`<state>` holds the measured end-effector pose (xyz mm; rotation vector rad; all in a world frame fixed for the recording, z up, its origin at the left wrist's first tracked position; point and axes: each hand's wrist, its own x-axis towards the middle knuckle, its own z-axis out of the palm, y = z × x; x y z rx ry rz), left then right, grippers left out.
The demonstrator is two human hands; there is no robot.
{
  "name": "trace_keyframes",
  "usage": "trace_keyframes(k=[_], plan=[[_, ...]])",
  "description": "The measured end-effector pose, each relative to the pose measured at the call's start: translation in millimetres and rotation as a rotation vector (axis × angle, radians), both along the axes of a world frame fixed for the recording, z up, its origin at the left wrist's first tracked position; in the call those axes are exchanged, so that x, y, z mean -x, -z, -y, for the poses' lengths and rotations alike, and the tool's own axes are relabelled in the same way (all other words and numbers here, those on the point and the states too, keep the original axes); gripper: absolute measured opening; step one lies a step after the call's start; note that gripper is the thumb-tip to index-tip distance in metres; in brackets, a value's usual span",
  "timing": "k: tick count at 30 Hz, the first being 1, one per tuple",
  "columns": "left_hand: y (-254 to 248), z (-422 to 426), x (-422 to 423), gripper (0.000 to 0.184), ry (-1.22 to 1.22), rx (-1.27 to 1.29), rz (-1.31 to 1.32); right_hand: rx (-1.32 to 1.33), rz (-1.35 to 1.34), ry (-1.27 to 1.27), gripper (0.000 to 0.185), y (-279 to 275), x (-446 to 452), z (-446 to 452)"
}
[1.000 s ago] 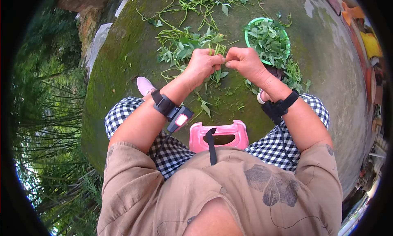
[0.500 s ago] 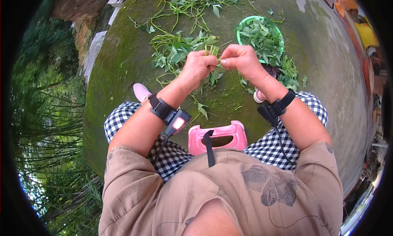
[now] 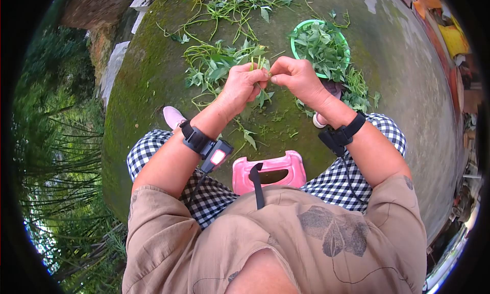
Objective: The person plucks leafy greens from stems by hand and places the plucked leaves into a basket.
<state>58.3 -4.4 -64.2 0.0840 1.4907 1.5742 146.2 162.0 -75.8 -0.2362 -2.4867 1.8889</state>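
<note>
Everything slid slightly left in frame. My left hand [image 3: 240,86] clamps green stems [image 3: 259,62], upper centre; right hand [image 3: 301,81] meets it there, can't tell if gripping. One basket [image 3: 348,55], upper right; one pink stool [image 3: 242,174], below centre.

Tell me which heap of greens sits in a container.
The leafy heap inside the green-rimmed basket, just beyond the right hand. That rim encircles it; the other heaps lie outside, spread on the mossy ground.

stems [image 3: 259,63]: yellow-green | basket [image 3: 348,55]: green | stool [image 3: 240,172]: pink | trousers [image 3: 337,186]: black-and-white check | shirt [image 3: 286,225]: tan, dark leaf print
</note>
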Motion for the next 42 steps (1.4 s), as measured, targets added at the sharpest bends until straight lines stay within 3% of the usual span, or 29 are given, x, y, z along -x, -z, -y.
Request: trace_keyframes(k=[6,9,17,21,24,29,33,36,39,42], plan=[[-1,2,0,0.009,0.008,0.087,-0.123,0.062,-0.041,0.056,0.009,1,0,10],[13,5,-2,0.01,-0.019,0.136,-0.124,0.343,0.022,0.094,0.006,-4,3,10],[49,21,-2,0.012,-0.01,0.279,0.03,0.235,0.007,0.422,0.002,-15,12,-76],[49,27,-1,0.009,-0.029,0.222,0.281,-0.039,0.128,0.768,0.015,11,6,-121],[47,26,3,0.009,-0.051,0.091,0.401,-0.426,0.248,0.871,0.026,41,3,-132],[47,23,7,0.011,-0.089,-0.045,0.48,0.166,0.486,-0.007,0.031,22,0,-41],[40,21,3,0.011,-0.121,-0.039,0.462,0.301,0.617,-0.206,0.025,9,-5,11],[37,21,3,0.009,-0.11,-0.028,0.454,0.223,0.591,-0.238,0.015,12,-1,5],[33,24,3,0.008,-0.202,0.226,0.258,0.03,0.607,-0.184,0.01,-2,8,-27],[42,33,4,0.028,0.091,0.421,-0.054,-0.261,0.571,0.1,0.016,11,7,-77]])
